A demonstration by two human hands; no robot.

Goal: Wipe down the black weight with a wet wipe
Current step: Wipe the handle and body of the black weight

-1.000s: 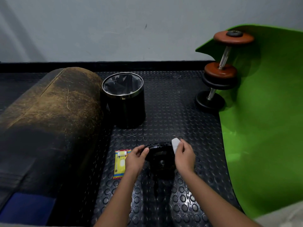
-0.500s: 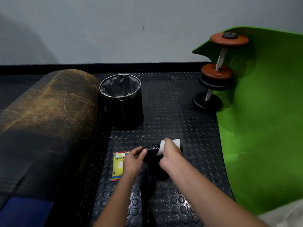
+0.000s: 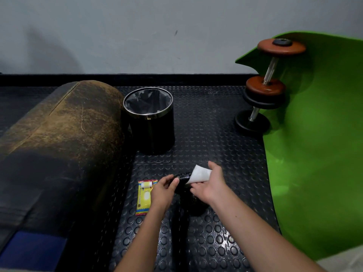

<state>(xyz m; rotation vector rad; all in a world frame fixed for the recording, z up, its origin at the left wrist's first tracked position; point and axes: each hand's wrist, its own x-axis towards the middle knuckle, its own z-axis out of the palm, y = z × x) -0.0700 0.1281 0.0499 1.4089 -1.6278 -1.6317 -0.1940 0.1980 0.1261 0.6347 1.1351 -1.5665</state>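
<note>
Head camera looked down on two bare forearms reaching forward over a black studded rubber floor (image 3: 206, 134). Between the hands sat the black weight (image 3: 181, 183), a small dark disc tipped up on its edge on the floor, low in the middle of the view. The left hand (image 3: 162, 190) came in from the left with its wrist straight, its fingers and thumb curled against the disc's left rim and holding it up. The right hand (image 3: 211, 185) reached in from the right, palm turned toward the disc, pinching a white wet wipe (image 3: 199, 174) and pressing it on the disc's upper right edge. A yellow wipe packet (image 3: 144, 197) lay flat on the floor just beside the left hand. Farther back stood a black bin (image 3: 151, 122) with a metal rim and a dark liner. A worn brown padded bench (image 3: 59, 138) filled the left side. At the right, a dumbbell (image 3: 265, 87) with brown and black plates leaned against a curled green mat (image 3: 318, 144).
</note>
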